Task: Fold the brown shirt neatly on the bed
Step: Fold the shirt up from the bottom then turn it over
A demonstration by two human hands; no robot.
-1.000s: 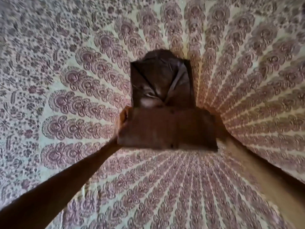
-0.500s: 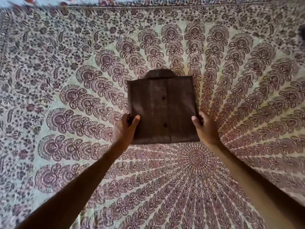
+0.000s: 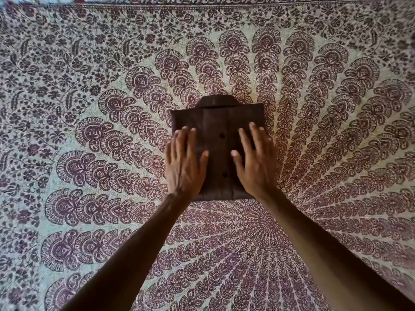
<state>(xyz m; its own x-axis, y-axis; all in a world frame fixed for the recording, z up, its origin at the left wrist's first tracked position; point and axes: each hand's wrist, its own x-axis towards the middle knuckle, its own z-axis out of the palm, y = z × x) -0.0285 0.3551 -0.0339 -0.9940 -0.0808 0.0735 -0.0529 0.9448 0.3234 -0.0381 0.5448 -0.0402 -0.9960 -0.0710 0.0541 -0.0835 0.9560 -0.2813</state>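
The brown shirt [image 3: 219, 122] lies flat on the bed as a compact folded rectangle, collar at the far end, button placket with two dark buttons facing up. My left hand [image 3: 184, 162] rests palm down on the shirt's left half, fingers spread. My right hand [image 3: 254, 160] lies palm down on the right half, fingers apart too. Neither hand grips the cloth; both cover the near corners of the fold.
The bed [image 3: 89, 153] is covered by a cream sheet with a dense maroon paisley and mandala print. Its bordered far edge [image 3: 202, 2] runs along the top of the view. My two forearms reach in from the bottom.
The lifted lower half was folded up over the collar end, then laid flat. My hands let go of the near corners and now lie flat on top of the folded shirt.
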